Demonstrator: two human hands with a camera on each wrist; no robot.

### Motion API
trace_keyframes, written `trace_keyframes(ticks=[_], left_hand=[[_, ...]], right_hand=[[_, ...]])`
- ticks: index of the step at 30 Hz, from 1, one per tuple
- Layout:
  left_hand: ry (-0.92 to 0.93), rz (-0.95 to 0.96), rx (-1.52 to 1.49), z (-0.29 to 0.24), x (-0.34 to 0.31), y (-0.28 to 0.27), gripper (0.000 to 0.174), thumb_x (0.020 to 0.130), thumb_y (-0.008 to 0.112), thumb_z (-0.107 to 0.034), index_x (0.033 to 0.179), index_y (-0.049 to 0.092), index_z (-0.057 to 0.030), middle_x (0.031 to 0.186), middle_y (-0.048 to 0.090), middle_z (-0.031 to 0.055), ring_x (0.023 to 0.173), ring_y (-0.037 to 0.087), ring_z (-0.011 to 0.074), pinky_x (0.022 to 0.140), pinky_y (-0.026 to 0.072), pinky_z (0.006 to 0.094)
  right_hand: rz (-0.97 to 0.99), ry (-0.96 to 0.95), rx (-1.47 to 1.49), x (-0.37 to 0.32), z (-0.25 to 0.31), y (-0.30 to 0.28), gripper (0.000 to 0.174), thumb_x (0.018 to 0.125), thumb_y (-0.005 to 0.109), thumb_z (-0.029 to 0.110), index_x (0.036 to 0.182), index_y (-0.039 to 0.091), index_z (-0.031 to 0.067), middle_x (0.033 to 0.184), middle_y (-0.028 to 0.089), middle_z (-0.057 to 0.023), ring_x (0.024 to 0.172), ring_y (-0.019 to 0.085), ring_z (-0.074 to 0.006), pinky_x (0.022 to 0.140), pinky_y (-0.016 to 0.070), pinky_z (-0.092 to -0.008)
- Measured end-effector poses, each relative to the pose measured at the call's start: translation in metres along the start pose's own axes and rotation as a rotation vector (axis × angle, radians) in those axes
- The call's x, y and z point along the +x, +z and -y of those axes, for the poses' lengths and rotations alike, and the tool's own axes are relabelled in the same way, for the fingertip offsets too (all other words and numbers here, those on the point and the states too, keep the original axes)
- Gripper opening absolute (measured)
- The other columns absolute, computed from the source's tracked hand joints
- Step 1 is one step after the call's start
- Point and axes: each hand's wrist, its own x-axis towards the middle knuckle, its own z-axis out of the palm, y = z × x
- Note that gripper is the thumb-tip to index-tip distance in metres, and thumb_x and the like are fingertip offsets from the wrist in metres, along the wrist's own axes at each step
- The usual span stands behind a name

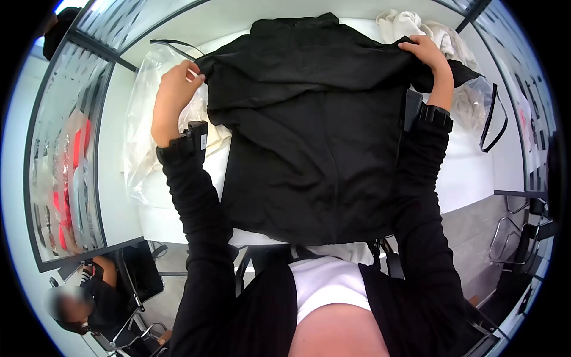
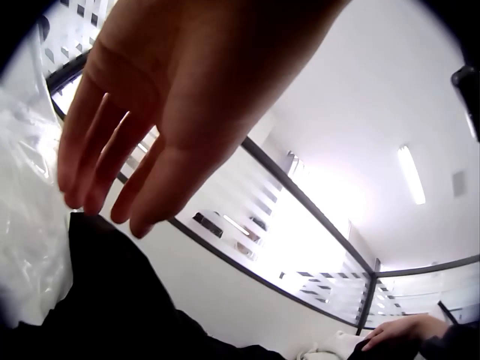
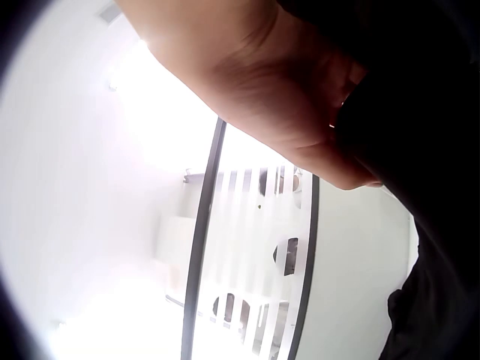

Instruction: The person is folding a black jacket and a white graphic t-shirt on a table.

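Note:
A black jacket (image 1: 285, 160) lies spread over the white table, its collar (image 1: 294, 24) at the far side and its hem at the near edge. Across the upper part, the cloth is rumpled in a wide fold. My right hand (image 1: 429, 55) pinches the jacket at its far right, by the shoulder and sleeve; dark cloth hides some of those fingers in the right wrist view. At the far left edge, my left hand (image 1: 175, 89) hovers with fingers loosely extended. In the left wrist view its fingertips (image 2: 142, 225) are right by the black cloth, gripping nothing.
Clear plastic bags (image 1: 140, 128) with pale cloth lie left of the jacket. More cream cloth (image 1: 410, 25) is heaped at the back right, near a black strap (image 1: 493, 122). Frosted glass partitions (image 1: 68, 154) border the table (image 1: 464, 184). A person sits at lower left.

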Motion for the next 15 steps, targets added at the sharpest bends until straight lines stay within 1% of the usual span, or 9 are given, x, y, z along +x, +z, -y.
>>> trace_keyframes(ticks=[2,3,6,7,8,10,13,14,15], left_hand=[[0.015,-0.151,0.0,0.007,0.008,0.009,0.021,0.076,0.064,-0.019,0.087,0.057,-0.0024,0.078,0.062,0.0108,0.07,0.06,0.0205,0.064,0.0461,0.0307],[0.016,-0.151,0.026,0.006,0.007,0.011,0.019,0.076,0.064,-0.018,0.085,0.056,-0.0026,0.075,0.062,0.011,0.066,0.06,0.0199,0.062,0.0463,0.0304],[-0.086,0.064,0.063,0.005,0.005,0.008,0.017,0.077,0.063,-0.017,0.085,0.056,-0.0039,0.07,0.062,0.01,0.06,0.059,0.0177,0.058,0.0458,0.0296],[-0.077,0.063,0.044,0.005,0.004,0.009,0.016,0.078,0.063,-0.017,0.085,0.056,-0.0052,0.065,0.06,0.0088,0.055,0.058,0.0156,0.056,0.0449,0.0279],[-0.097,0.085,0.033,0.004,0.003,0.008,0.016,0.078,0.063,-0.017,0.085,0.055,-0.0052,0.065,0.06,0.0086,0.056,0.058,0.0151,0.056,0.0447,0.0275],[-0.135,0.132,0.003,-0.01,0.001,0.001,0.016,0.078,0.063,-0.018,0.084,0.055,-0.0053,0.065,0.06,0.0081,0.057,0.058,0.0142,0.056,0.0443,0.0266],[-0.149,0.196,-0.054,-0.012,0.0,0.002,0.016,0.077,0.063,-0.018,0.086,0.056,-0.0054,0.068,0.061,0.0067,0.06,0.059,0.0136,0.059,0.0454,0.0255],[-0.148,0.211,-0.07,-0.012,0.0,0.003,0.017,0.077,0.063,-0.018,0.086,0.056,-0.0054,0.068,0.061,0.0064,0.06,0.059,0.0136,0.059,0.0457,0.0253],[-0.143,0.259,-0.113,-0.013,0.0,0.003,0.018,0.078,0.063,-0.017,0.092,0.057,-0.0067,0.078,0.063,0.0079,0.066,0.06,0.014,0.063,0.0465,0.0254]], right_hand=[[-0.014,-0.025,-0.021,0.003,-0.005,0.001,0.034,0.072,0.064,0.031,0.067,0.051,-0.0004,0.057,0.044,-0.003,0.052,0.042,-0.0116,0.048,0.0333,-0.0287],[-0.016,-0.026,-0.022,0.002,-0.004,0.002,0.035,0.072,0.063,0.031,0.067,0.051,-0.0004,0.057,0.045,-0.0034,0.052,0.043,-0.012,0.048,0.0338,-0.029],[0.009,0.005,-0.044,0.001,0.002,-0.001,0.036,0.073,0.063,0.033,0.069,0.051,0.0,0.058,0.046,-0.004,0.053,0.044,-0.0123,0.048,0.035,-0.0291],[0.024,0.022,-0.053,0.0,0.003,-0.001,0.036,0.073,0.062,0.034,0.069,0.051,0.0001,0.058,0.047,-0.0041,0.053,0.044,-0.0123,0.047,0.0354,-0.0291],[0.02,0.003,-0.062,0.004,-0.002,0.004,0.033,0.078,0.061,0.032,0.065,0.049,0.0031,0.055,0.039,0.0023,0.05,0.037,-0.0064,0.046,0.0295,-0.0261],[0.019,-0.05,-0.092,0.01,-0.006,0.005,0.033,0.078,0.06,0.032,0.065,0.049,0.003,0.055,0.039,0.0024,0.049,0.038,-0.0063,0.045,0.0297,-0.0259],[0.005,0.003,-0.053,-0.002,0.005,0.005,0.033,0.078,0.06,0.031,0.065,0.049,0.0026,0.055,0.04,0.002,0.05,0.038,-0.0064,0.046,0.0301,-0.026],[-0.006,-0.017,-0.056,-0.001,0.003,0.005,0.033,0.078,0.06,0.031,0.066,0.05,0.0024,0.055,0.04,0.0019,0.05,0.038,-0.0065,0.046,0.0302,-0.026],[-0.017,-0.036,-0.056,0.0,0.0,0.007,0.033,0.079,0.06,0.031,0.067,0.05,0.0023,0.055,0.041,0.0018,0.05,0.038,-0.0065,0.046,0.0304,-0.0259]])
